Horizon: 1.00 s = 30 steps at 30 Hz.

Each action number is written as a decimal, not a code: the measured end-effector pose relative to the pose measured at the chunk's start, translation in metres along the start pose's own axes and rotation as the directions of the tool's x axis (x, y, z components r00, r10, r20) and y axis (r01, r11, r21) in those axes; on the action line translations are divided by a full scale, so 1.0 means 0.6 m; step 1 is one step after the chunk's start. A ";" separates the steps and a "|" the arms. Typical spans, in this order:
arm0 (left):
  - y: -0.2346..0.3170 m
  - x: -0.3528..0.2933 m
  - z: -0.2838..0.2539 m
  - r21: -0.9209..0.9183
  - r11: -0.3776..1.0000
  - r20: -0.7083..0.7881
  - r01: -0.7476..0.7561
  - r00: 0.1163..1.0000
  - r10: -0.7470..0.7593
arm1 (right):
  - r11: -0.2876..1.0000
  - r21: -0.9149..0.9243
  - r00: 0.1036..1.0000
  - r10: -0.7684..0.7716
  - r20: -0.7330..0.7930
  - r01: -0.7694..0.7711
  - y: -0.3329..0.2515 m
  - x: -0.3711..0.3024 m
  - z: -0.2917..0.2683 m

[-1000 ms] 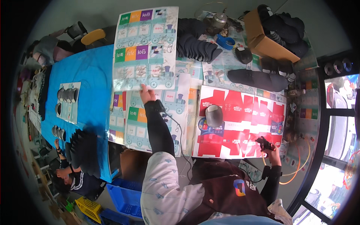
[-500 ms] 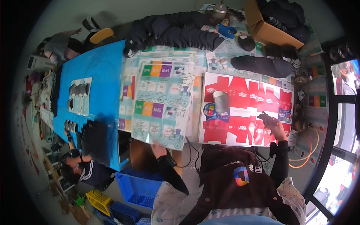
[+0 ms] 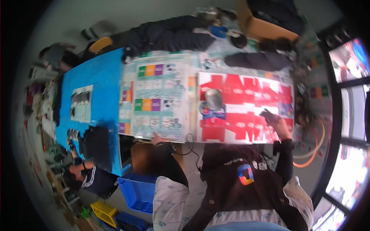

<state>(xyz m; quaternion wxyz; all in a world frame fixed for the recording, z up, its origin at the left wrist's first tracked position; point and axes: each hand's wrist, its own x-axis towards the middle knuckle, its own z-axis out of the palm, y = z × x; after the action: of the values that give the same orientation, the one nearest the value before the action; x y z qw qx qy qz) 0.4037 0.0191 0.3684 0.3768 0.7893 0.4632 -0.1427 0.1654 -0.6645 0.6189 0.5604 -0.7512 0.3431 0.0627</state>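
My left hand (image 3: 157,139) is at the front edge of a printed sheet (image 3: 167,83) with coloured squares. It pinches that edge, though blur softens the fingers. The sheet lies on a stack of similar sheets. To the right, my right hand (image 3: 282,128) is closed around a small dark tool (image 3: 270,116), whose exact kind I cannot make out. The tool is over a red and white printed board (image 3: 239,104). A grey rounded pad (image 3: 214,99) rests on the board's left part.
A blue-covered table (image 3: 106,79) stands left, where another person (image 3: 92,173) works beside dark pieces. Rows of dark pads (image 3: 165,34) line the back. A cardboard box (image 3: 266,29) is at back right. An orange hose (image 3: 306,163) hangs right; a blue crate (image 3: 137,194) is below left.
The printed sheet has gone from tilted and overhanging the front edge to lying straighter on the stack, my left hand moving with it. My right hand still holds the dark tool over the board.
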 end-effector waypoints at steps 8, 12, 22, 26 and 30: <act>0.181 -0.346 0.288 -0.275 0.731 0.323 -0.624 0.656 0.682 | 1.000 -0.002 0.994 -0.017 -0.108 0.017 0.031 -0.012 -0.032; 0.267 -0.459 0.368 0.175 0.585 0.293 -0.792 0.609 0.737 | 1.000 0.025 0.998 0.003 -0.065 -0.001 0.046 -0.008 -0.052; 0.354 -0.557 0.454 0.601 0.629 0.230 -0.493 0.860 0.455 | 0.997 0.057 0.997 0.060 -0.043 -0.057 0.041 -0.039 -0.024; 0.445 -0.509 0.412 0.446 0.764 0.155 -0.467 0.880 0.448 | 0.986 0.117 0.983 0.131 -0.129 -0.117 0.094 -0.066 -0.069; 0.564 -0.158 0.275 0.244 0.932 0.045 -0.268 0.963 0.265 | 0.976 0.061 0.972 0.215 -0.090 -0.211 0.050 -0.064 -0.055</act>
<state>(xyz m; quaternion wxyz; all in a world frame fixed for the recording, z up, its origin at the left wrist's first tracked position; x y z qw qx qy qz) 0.6579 -0.2571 0.4684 0.2935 0.8850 0.3282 -0.1513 0.1093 -0.6807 0.6249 0.5521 -0.6978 0.4497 0.0776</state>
